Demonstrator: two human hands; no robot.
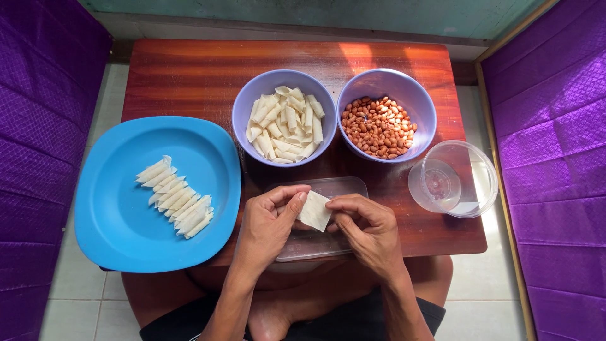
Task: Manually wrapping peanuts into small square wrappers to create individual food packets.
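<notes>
Both hands pinch one small pale wrapper between them — the left hand with thumb and fingers closed on its left edge, the right hand closed on its right edge. It is held just above a clear flat lid at the near edge of the low wooden table. To the left, a blue plate carries a row of rolled pieces. Behind stand two lilac bowls — one of cut wrappers, one of peanuts — and a clear water cup lies right.
</notes>
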